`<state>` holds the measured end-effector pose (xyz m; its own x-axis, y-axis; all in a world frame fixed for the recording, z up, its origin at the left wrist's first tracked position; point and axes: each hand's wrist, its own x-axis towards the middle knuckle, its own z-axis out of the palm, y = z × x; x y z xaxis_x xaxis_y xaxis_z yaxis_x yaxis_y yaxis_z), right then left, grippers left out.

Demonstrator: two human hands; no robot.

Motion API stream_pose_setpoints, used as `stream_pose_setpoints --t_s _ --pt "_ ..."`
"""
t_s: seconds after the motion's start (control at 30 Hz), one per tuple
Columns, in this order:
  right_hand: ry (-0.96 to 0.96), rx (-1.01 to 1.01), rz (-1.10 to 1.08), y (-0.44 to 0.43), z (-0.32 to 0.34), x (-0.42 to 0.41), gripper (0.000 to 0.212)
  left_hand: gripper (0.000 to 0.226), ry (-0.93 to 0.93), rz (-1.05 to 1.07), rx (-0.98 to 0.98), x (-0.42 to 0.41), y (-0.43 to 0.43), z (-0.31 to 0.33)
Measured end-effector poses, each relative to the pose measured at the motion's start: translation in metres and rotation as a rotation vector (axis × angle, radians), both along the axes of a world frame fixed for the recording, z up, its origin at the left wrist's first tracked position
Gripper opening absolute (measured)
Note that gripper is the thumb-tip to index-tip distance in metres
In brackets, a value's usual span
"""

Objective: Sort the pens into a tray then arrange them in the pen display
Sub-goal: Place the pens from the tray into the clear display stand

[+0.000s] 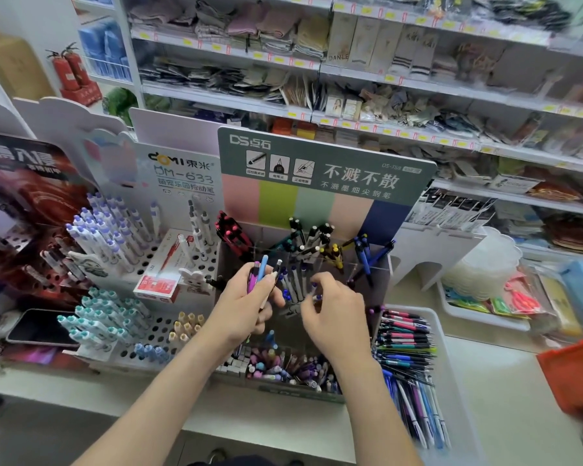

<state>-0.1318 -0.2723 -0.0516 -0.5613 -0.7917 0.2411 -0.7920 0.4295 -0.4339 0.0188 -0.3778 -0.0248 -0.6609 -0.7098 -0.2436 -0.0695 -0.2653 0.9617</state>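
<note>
1. While the left hand (246, 299) grips several pens (260, 272), the right hand (337, 317) curls over the display (350, 216); whether it holds anything is unclear.
2. Tray (455, 358) sits at four o'clock; the crowded fistful could slip.

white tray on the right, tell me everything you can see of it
The white tray is a long, plastic-looking box with rounded corners, open on top. It sits flat on the pale counter, just right of the pen display. Pens in mixed colours lie flat along its left side; its right side is bare.
</note>
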Motion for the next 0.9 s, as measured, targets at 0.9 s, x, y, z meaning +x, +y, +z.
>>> stream_pose_setpoints --t_s 0.9 --pt "0.053 -0.732 -0.065 -0.019 0.053 -0.015 0.023 0.024 -0.144 -0.135 -0.312 0.0 0.003 0.019"
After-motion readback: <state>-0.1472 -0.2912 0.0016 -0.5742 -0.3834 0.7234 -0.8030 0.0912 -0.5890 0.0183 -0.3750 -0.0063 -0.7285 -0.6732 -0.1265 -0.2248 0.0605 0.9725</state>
